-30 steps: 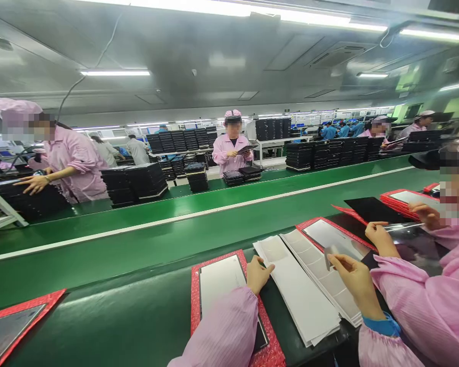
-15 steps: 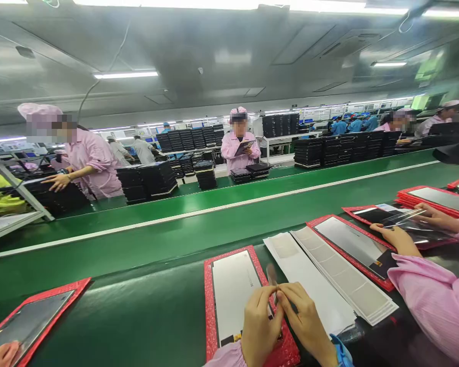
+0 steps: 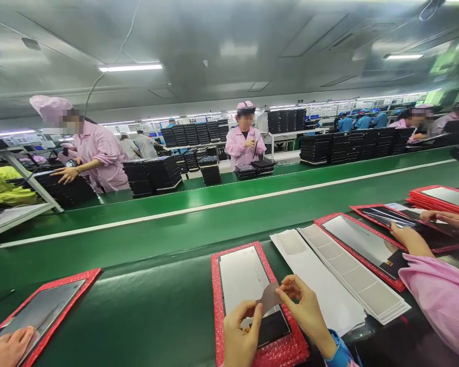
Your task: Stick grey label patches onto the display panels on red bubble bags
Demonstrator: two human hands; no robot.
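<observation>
Between my two hands a small grey-brown sticker sheet (image 3: 268, 300) is stretched over a display panel (image 3: 239, 272). My left hand (image 3: 241, 329) pinches its lower left edge between thumb and finger. At the upper right corner, my right hand (image 3: 304, 308) pinches it with the fingertips. The panel has a silvery back and a black strip at its near end, partly covered by my left hand. Under it lies a red bubble-wrap pouch (image 3: 298, 344). Just right of my right hand are white backing sheets (image 3: 321, 285) and a stack of sheets with grey rectangular stickers (image 3: 352, 270).
A co-worker's hands (image 3: 409, 239) handle a dark panel at the right, beside another silvery panel (image 3: 359, 239) on red wrap. At the left, another person's hand (image 3: 11, 346) rests on a panel (image 3: 42, 316). Beyond the green bench (image 3: 145, 239) stand stacks of black trays (image 3: 153, 176).
My hands have moved apart, and the sticker sheet now shows broadly between them. The view has shifted slightly. Across the bench, a person has changed how they hold a dark item.
</observation>
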